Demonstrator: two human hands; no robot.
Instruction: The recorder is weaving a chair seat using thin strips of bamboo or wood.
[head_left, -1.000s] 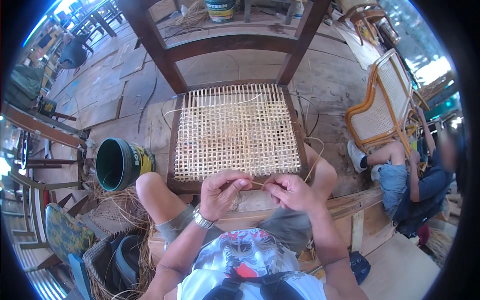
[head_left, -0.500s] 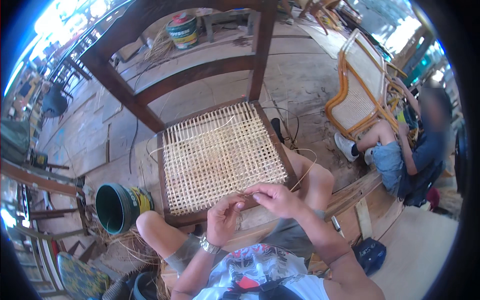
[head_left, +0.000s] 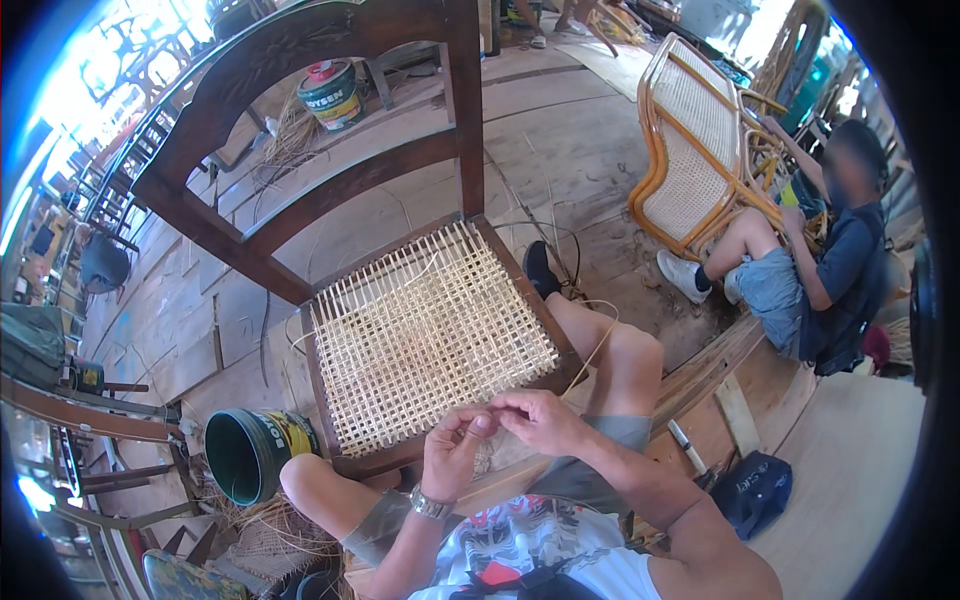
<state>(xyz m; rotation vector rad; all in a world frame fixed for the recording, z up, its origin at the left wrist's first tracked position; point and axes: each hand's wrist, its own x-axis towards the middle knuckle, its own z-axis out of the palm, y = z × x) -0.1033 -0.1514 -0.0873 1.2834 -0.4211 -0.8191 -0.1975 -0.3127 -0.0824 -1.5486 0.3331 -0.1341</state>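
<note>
A dark wooden chair (head_left: 290,250) stands in front of me, its seat woven with an open grid of pale cane (head_left: 430,330). Just off the seat's near edge, my left hand (head_left: 455,458) and my right hand (head_left: 545,422) are pinched closed, fingertips together. Between them is the end of a thin cane strand (head_left: 600,350), mostly hidden by the fingers. Past my right hand the strand loops up over my right knee and back toward the seat. Toward the back rail, the seat shows bare lengthwise strands with few crossing ones. One loose end lies on top of the weave.
A dark green bucket (head_left: 235,455) lies tipped by my left knee; another bucket (head_left: 330,97) stands behind the chair. At right, a person (head_left: 835,250) sits by a cane-panelled rattan frame (head_left: 690,150). A dark blue cap (head_left: 755,492) and a marker-like stick (head_left: 686,446) lie to my right.
My view has shifted, so the chair sits further left in it. Both hands have stayed pinched together, now a little lower and clear of the seat's edge.
</note>
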